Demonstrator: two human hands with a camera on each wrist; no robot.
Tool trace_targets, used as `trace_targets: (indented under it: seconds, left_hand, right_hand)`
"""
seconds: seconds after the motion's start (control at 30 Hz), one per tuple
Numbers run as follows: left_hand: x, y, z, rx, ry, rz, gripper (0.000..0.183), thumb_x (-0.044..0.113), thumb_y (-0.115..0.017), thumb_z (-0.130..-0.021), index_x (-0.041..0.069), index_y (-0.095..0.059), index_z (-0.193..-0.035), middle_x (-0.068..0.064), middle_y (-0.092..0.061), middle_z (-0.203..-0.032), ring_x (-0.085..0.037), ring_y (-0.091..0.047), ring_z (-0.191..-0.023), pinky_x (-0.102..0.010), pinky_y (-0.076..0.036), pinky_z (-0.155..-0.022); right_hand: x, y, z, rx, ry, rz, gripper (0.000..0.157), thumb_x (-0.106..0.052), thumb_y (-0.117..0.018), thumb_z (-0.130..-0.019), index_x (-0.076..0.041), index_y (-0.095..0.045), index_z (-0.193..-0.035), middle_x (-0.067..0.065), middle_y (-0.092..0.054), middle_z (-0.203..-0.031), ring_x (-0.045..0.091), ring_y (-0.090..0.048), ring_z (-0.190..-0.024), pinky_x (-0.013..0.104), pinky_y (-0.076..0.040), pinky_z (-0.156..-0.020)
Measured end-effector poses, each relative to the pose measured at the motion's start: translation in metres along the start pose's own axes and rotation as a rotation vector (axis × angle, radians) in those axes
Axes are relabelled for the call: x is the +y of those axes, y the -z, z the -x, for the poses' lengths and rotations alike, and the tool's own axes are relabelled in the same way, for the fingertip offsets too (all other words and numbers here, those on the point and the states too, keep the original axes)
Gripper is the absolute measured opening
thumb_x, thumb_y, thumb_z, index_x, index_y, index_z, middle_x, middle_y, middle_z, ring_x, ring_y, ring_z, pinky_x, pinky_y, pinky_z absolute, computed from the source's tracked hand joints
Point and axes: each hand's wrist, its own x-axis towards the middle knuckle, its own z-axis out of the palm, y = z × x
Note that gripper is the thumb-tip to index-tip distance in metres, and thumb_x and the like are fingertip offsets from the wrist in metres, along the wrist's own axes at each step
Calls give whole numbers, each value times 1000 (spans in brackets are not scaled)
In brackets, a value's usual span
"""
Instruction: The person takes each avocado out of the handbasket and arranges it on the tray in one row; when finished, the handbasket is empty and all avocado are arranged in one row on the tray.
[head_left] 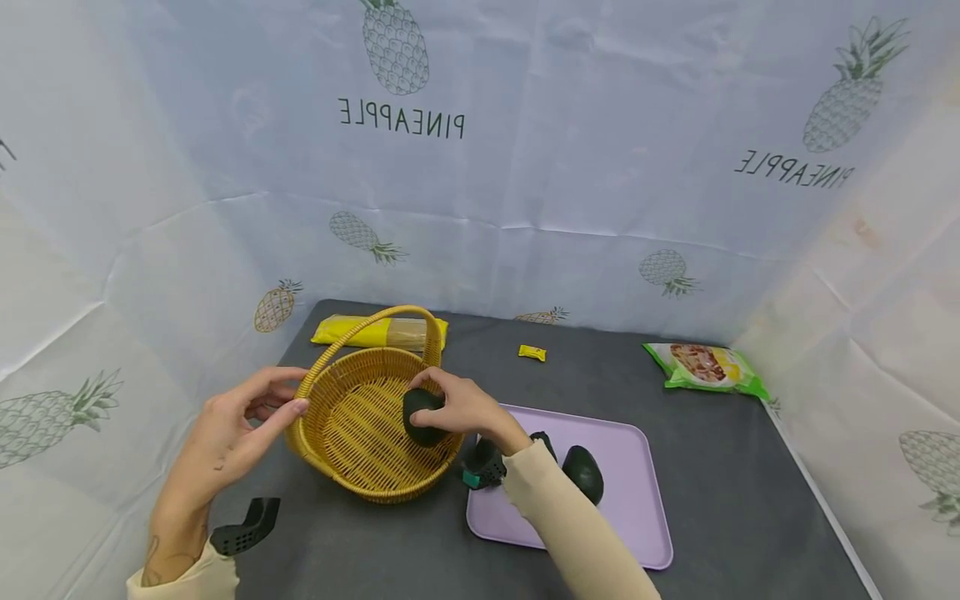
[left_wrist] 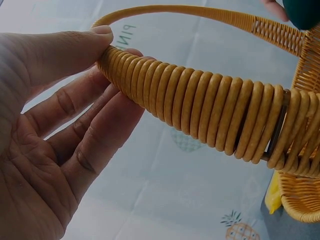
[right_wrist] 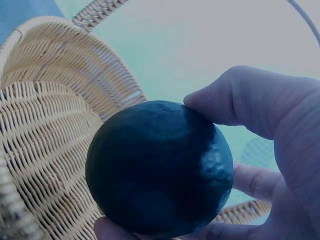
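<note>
My left hand (head_left: 238, 425) pinches the handle (left_wrist: 190, 102) of a yellow wicker basket (head_left: 352, 479) between thumb and fingers, at the handle's left side. Held in my right hand (head_left: 468, 404) is a dark green avocado (head_left: 422, 417), over the right part of the basket's inside. The right wrist view shows the same avocado (right_wrist: 160, 170) gripped round its sides by thumb and fingers, with the woven basket wall (right_wrist: 45, 115) beside it. On a lilac tray (head_left: 630, 500) to the right lies another avocado (head_left: 582, 473); a further dark one (head_left: 543, 442) is partly hidden behind my right forearm.
A yellow pack of noodles (head_left: 360, 332) lies behind the basket. Farther right, a small yellow wrapped piece (head_left: 532, 352) and a green food packet (head_left: 705, 368) lie along the table's back. Curtains printed with pineapples enclose the dark table (head_left: 735, 500).
</note>
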Motion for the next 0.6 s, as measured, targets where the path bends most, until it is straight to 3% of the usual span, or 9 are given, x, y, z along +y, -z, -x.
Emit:
trace_targets:
  seconds: [0.27,0.37,0.6]
  left_hand:
    - [-1,0,1,1,5,0,38,-6,-74,-87,11,-69,-121,7,-73,-88,-5,-64,-68,-14,-49,-63]
    - [0,1,1,4,7,-2,39,-6,-74,-87,11,-69,-121,9,-73,-88,-4,-63,-67,-14,-48,-62]
    - [2,0,0,2,14,-1,41,-6,-75,-87,16,-70,-121,11,-72,-88,-4,-63,-67,-14,-48,-62]
  right_hand:
    - [7,11,13,19,-1,-54,46,-41,-72,-90,-33,-56,-132,7,-62,-104,21,-57,-77,35,-51,-66]
    - [9,17,19,34,3,-70,47,-42,-72,-90,-34,-55,-133,8,-62,-112,21,-60,-80,36,-53,-68]
    - [13,29,36,53,-1,-174,50,-37,-73,-91,-29,-54,-136,9,-65,-108,22,-69,-80,38,-59,-72]
